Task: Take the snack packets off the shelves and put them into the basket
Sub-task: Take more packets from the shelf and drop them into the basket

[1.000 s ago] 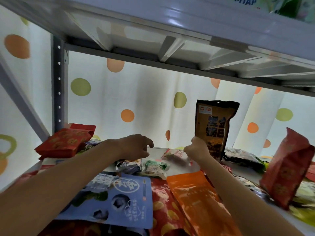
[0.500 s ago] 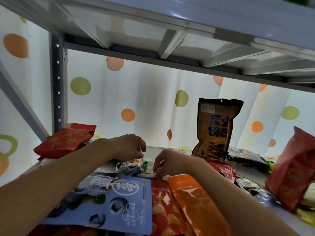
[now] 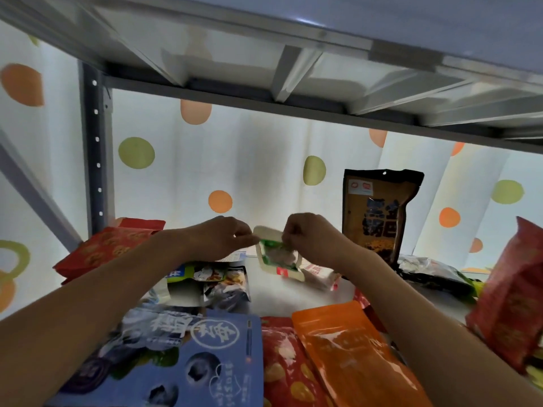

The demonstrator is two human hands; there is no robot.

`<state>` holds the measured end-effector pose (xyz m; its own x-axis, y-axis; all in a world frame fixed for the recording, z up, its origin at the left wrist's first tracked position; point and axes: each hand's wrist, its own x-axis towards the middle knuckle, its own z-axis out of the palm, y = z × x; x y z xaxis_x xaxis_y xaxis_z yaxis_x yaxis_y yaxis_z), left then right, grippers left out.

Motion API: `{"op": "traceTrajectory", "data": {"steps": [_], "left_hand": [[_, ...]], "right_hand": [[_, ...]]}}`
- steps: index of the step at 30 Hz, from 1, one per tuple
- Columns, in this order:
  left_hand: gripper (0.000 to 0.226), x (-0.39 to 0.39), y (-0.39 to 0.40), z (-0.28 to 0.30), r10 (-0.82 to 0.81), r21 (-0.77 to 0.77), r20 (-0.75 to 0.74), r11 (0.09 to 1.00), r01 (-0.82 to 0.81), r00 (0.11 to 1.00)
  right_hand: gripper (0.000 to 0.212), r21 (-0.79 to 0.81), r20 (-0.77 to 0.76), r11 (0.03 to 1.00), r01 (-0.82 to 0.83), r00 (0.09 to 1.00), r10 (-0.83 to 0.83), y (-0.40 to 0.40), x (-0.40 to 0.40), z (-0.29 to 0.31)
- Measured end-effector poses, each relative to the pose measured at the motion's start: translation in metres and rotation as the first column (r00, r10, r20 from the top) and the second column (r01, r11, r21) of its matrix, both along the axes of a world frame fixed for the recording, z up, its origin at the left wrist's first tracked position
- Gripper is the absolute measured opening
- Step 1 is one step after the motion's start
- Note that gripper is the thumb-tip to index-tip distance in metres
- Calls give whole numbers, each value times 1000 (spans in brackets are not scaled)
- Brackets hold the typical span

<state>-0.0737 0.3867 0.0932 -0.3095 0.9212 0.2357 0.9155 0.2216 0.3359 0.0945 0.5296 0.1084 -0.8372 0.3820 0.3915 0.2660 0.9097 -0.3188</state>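
A: Snack packets cover this shelf [image 3: 293, 292], and one small pale packet with a green window [image 3: 276, 257] is up off it, held between both hands. Why two hands for something that little?

B: It is limp film, so a single pinch would let it fold. The left hand [image 3: 217, 239] has fingertips and thumb closed on the packet's left top corner; the right hand [image 3: 308, 239] has its fingers curled down over the top right edge. Held by the top, the packet hangs below the knuckles, tilted.

A: And the others?

B: Just under the right hand lies a white packet [image 3: 318, 274], flat on the shelf. Below the left hand sits a heap of small packets [image 3: 214, 280]. Nearer the person than both wrists lie a blue blueberry pouch [image 3: 191, 362], a red packet [image 3: 288, 368] and an orange pouch [image 3: 346, 356], side by side and flat, probably because they were laid down rather than stood up.

A: The dark one stands, though.

B: Yes, the brown pouch [image 3: 382, 212], beyond the right hand and to its right, is upright; I judge its gusseted base holds it. A red packet [image 3: 102, 248] lies left of the left forearm, another red bag [image 3: 511, 295] far right of the right arm.

A: And the basket?

B: Not in view, so the carry to it is yet to come, I reckon.
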Motion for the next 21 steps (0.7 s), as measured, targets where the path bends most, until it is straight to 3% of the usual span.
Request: {"op": "traceTrajectory", "data": {"steps": [3, 6, 10, 13, 17, 21], "left_hand": [[55, 3, -1, 4, 14, 61, 200, 998, -27, 980], [68, 5, -3, 8, 29, 81, 323, 995, -58, 946], [34, 14, 1, 12, -24, 225, 535, 967, -116, 844], [26, 23, -2, 18, -76, 320, 662, 928, -189, 746], [16, 32, -8, 25, -103, 395, 610, 899, -189, 786], [16, 37, -13, 25, -67, 453, 477, 873, -180, 876]], "right_hand": [[10, -212, -199, 977, -37, 980, -6, 1, 5, 8], [11, -479, -356, 866, -144, 934, -42, -3, 14, 12], [12, -680, -451, 685, -261, 885, -111, -3, 17, 17], [12, -766, -466, 564, -308, 871, -157, -2, 17, 18], [13, -792, -476, 503, -347, 866, -152, -3, 19, 14], [21, -766, -331, 626, -147, 925, -188, -5, 20, 7]]}}
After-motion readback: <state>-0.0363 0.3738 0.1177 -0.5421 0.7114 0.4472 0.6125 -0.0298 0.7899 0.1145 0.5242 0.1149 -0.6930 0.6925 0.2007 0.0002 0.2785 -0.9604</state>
